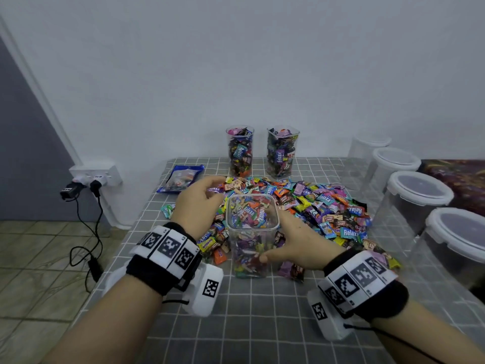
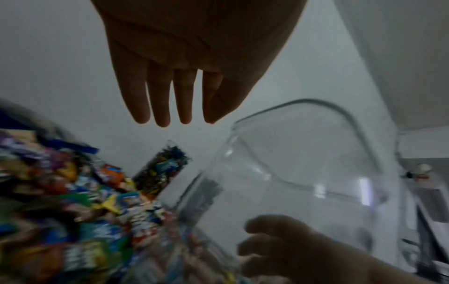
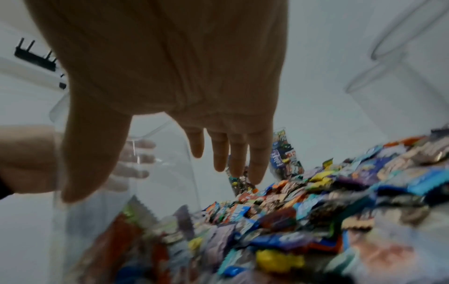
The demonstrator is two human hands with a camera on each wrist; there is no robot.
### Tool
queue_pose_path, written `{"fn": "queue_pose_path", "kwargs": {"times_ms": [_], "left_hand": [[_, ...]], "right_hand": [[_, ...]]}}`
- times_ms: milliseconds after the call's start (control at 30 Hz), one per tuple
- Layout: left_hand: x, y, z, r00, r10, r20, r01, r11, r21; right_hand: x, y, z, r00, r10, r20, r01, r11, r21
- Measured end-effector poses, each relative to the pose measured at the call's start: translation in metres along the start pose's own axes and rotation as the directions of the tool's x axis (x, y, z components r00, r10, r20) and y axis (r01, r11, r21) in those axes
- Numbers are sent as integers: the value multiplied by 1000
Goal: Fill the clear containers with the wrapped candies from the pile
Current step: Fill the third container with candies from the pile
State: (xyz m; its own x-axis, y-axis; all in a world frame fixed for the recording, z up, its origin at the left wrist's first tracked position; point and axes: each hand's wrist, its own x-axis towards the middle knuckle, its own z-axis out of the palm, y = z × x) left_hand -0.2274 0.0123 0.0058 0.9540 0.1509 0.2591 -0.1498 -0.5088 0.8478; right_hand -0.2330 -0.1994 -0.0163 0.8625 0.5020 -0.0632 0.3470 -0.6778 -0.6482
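Note:
A clear square container (image 1: 250, 232), partly filled with wrapped candies, stands at the near edge of the candy pile (image 1: 322, 203). My right hand (image 1: 286, 240) clasps its right near corner, thumb (image 1: 264, 257) on the front wall and fingers along the right wall. The right wrist view shows that hand (image 3: 170, 107) with the container wall (image 3: 165, 173) between thumb and fingers. My left hand (image 1: 210, 195) hovers at the container's left rim, empty. In the left wrist view its fingers (image 2: 175, 107) are straight beside the container (image 2: 303, 173). Two full containers (image 1: 240, 151) (image 1: 282, 152) stand at the back.
Several lidded clear tubs (image 1: 417, 195) line the table's right side. A blue packet (image 1: 181, 178) lies at the back left. The grey checked cloth (image 1: 262, 311) covers the table, with its left edge close to my left arm. A wall socket (image 1: 97, 174) with cables sits left.

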Motion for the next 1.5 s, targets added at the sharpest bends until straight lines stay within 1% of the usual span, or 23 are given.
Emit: {"fn": "queue_pose_path", "kwargs": {"times_ms": [67,133,167,233,333,433,467,533,700,833,900,1000,1133,1200,1333,1500], "left_hand": [[6,-15,0,997,-82,2,81,980,182],[11,-28,1,985,-169,28,149,925,349],[13,-36,3,975,-214,66,163,879,449],[18,-49,7,939,-302,162,143,775,616],[20,-62,15,865,-424,269,109,682,723],[18,-67,21,794,-512,326,54,595,802],[17,-66,22,777,-531,339,34,572,819],[16,-64,24,759,-545,357,16,563,826],[12,-58,25,756,-515,405,-36,585,810],[8,-51,26,764,-477,434,-97,581,808],[8,-48,26,769,-467,437,-108,579,808],[7,-45,26,783,-466,412,-102,557,824],[6,-44,30,819,-418,394,-140,520,843],[6,-44,30,833,-391,392,-162,505,848],[4,-40,28,853,-364,374,-162,497,853],[5,-36,29,864,-394,313,-76,512,856]], "right_hand": [[3,9,-4,996,52,71,-38,983,-182],[5,16,-8,987,117,106,-80,950,-302],[6,19,-10,983,144,115,-95,932,-351],[7,24,-12,966,220,134,-143,891,-431],[10,27,-12,928,325,181,-196,840,-506],[12,25,-10,903,376,208,-204,801,-563],[13,24,-9,899,383,213,-200,792,-576],[14,23,-8,893,391,223,-192,779,-597],[17,26,-5,892,388,230,-169,761,-626],[17,25,-2,914,340,223,-129,763,-634],[17,24,0,924,325,202,-123,751,-649],[17,21,2,931,321,172,-121,717,-686],[17,19,4,948,291,129,-130,724,-677],[17,18,6,948,288,131,-122,716,-688],[20,18,7,952,271,139,-99,706,-701],[22,18,6,953,293,77,-164,715,-680]]}}
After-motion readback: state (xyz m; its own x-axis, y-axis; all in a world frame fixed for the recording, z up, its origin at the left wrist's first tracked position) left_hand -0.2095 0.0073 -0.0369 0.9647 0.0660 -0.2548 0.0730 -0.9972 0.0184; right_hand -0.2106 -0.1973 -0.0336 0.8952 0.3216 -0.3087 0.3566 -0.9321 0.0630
